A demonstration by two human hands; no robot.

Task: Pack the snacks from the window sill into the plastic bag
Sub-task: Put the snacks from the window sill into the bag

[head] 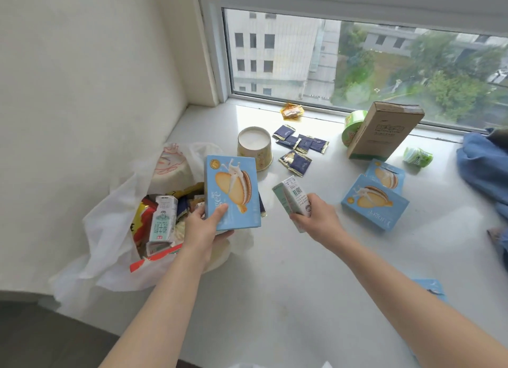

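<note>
I see my left hand (204,226) gripping a blue biscuit box (232,193) upright by its lower edge, thumb across the front, right over the mouth of the white plastic bag (110,230). My right hand (313,216) is closed around a small milk carton (295,200), tilted, above the window sill (288,271). The bag sits at the sill's left end against the wall, already holding another milk carton (163,219), red and yellow packets and a white tub. Still out on the sill are a paper cup (255,148) just behind the held box, dark blue sachets (301,148) scattered beside it, an orange packet (292,110) near the window frame, two more blue biscuit boxes (375,203) stacked to the right, a brown cardboard box (384,131) standing tilted, a green tub (353,126) behind it, and a small green wrapped snack (417,156). Blue cloth (483,170) lies at the far right.
</note>
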